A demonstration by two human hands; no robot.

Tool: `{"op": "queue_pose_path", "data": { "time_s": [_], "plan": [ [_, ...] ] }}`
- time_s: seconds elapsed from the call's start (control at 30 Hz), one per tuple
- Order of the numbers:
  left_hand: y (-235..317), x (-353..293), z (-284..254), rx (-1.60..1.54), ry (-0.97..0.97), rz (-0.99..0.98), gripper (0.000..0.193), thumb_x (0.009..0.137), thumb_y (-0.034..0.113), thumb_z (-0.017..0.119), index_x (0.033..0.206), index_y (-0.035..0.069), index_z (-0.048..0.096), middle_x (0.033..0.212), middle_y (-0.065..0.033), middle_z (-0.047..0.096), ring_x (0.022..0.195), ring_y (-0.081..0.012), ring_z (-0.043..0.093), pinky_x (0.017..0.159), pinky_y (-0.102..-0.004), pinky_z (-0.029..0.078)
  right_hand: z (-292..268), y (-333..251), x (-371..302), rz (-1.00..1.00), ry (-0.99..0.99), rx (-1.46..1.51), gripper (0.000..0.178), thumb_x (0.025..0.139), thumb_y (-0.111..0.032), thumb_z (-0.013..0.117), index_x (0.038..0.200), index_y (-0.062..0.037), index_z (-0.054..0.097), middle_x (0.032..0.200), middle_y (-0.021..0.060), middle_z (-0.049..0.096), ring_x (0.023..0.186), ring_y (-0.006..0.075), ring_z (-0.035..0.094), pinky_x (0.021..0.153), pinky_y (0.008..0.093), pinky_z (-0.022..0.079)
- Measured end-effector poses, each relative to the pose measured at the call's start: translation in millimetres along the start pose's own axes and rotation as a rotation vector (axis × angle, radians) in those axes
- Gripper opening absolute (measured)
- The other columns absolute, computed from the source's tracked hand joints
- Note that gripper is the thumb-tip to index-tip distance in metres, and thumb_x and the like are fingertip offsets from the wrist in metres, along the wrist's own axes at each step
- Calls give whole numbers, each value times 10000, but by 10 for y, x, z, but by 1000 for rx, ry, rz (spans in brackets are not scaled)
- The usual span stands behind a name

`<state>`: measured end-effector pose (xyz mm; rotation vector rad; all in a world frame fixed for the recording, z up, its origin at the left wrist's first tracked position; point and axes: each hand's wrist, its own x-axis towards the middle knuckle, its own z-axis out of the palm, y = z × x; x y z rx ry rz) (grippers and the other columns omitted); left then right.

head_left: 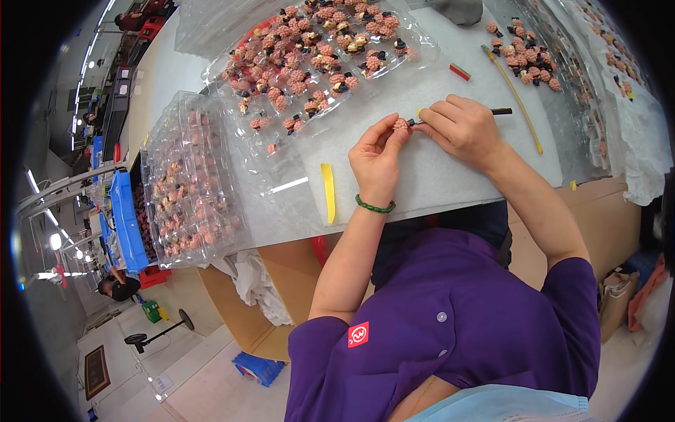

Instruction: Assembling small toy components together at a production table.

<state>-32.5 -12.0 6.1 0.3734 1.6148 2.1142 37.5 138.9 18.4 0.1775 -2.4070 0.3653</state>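
Note:
My left hand [376,158], with a green bead bracelet at the wrist, pinches a small pink, knobbly figurine [401,124] with a dark part. Close against it, my right hand [460,130] is closed around a slim tool whose black end [502,111] sticks out to the right. Its tip is hidden at the fingers, so I cannot tell its kind. Both hands are just above a white foam sheet [422,176] on the table. A thin yellow-brown stick, perhaps a brush [517,98], lies right of my right hand. Left of my left hand lies a yellow strip [328,193].
Clear plastic trays of similar figurines stand at the back [309,63] and at the left [190,183]. A loose pile of figurines [531,60] lies at the back right, near a small red-and-green block [460,72]. An open cardboard box [285,274] stands below the table edge.

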Motion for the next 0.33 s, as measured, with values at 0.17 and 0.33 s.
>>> {"op": "queue_pose_path", "data": {
  "time_s": [0.17, 0.33],
  "plan": [
    [-4, -3, -10, 16, -6, 8, 255, 780, -74, 601, 1035, -68, 586, 925, -110, 631, 835, -143, 609, 772, -244, 505, 7, -2, -1, 18, -4, -4, 246, 632, -151, 709, 836, -51, 613, 708, 29, 574, 591, 174, 530, 500, 293, 439],
    [-21, -3, -23, 20, -19, 17, 260, 776, -67, 611, 1035, -58, 591, 929, -108, 632, 847, -143, 609, 769, -240, 504, 1, -3, 1, 20, -2, 6, 244, 641, -140, 706, 850, -53, 614, 715, 33, 576, 594, 179, 532, 503, 292, 441]
  ]
}}
